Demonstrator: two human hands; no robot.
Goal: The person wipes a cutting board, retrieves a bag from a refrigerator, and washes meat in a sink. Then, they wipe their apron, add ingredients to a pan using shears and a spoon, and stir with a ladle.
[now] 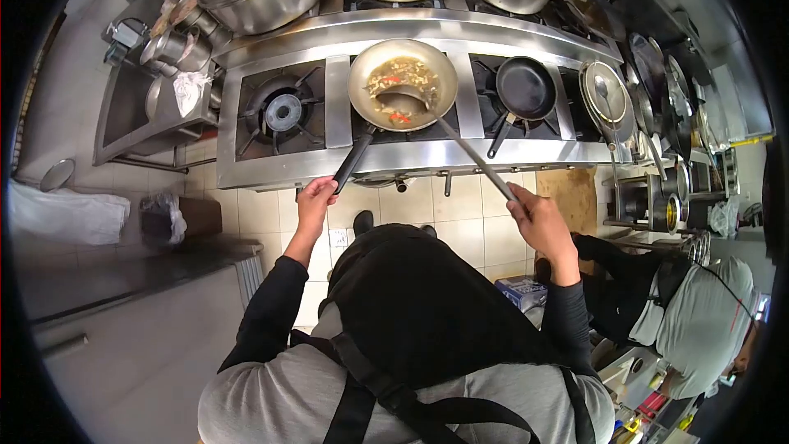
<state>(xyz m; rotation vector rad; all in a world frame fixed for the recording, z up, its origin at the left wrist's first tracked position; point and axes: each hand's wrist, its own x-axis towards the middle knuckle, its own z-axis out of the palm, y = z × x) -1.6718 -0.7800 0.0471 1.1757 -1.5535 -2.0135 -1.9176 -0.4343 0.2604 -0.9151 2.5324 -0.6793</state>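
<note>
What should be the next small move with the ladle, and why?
Probably sweep the ladle across the pan: its bowl rests in the food, the right hand grips its long handle, and the left hand holds the pan's handle.

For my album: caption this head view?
Left hand grips the pan; right hand holds a ladle in the food on the stove.

Silver pan with black handle; black skillet.
</note>
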